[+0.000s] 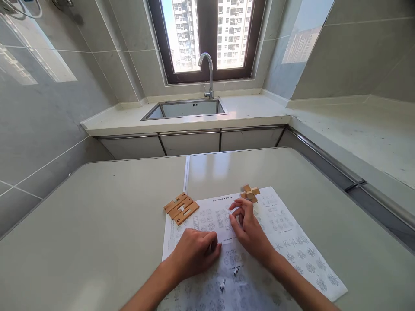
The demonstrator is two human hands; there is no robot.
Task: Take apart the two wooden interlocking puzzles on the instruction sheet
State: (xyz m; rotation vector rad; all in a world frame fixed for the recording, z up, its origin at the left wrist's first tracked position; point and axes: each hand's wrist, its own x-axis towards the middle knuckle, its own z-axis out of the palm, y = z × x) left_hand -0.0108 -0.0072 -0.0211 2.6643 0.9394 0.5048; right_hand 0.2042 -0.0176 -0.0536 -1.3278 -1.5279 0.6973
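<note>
A large printed sheet [223, 259] covered with small diagrams lies on the table, with small torn spots near its lower middle. My left hand [198, 252] rests on the sheet, its fingers curled into a loose fist with nothing visible in them. Over the upper middle of the paper is my right hand [248, 224], fingers half bent and apart, holding nothing. Just beyond its fingertips sits a wooden interlocking cross puzzle [250, 193] at the sheet's top edge. Flat wooden pieces [181, 208] with cut-out slots lie side by side at the sheet's upper left corner, beyond my left hand.
The pale table [97, 224] has a seam running away from me. Behind it stands a white counter [253, 108] with a sink [191, 109] and a curved faucet [210, 75] beneath a window. Another counter [366, 129] runs along the right, and a tiled wall [48, 108] along the left.
</note>
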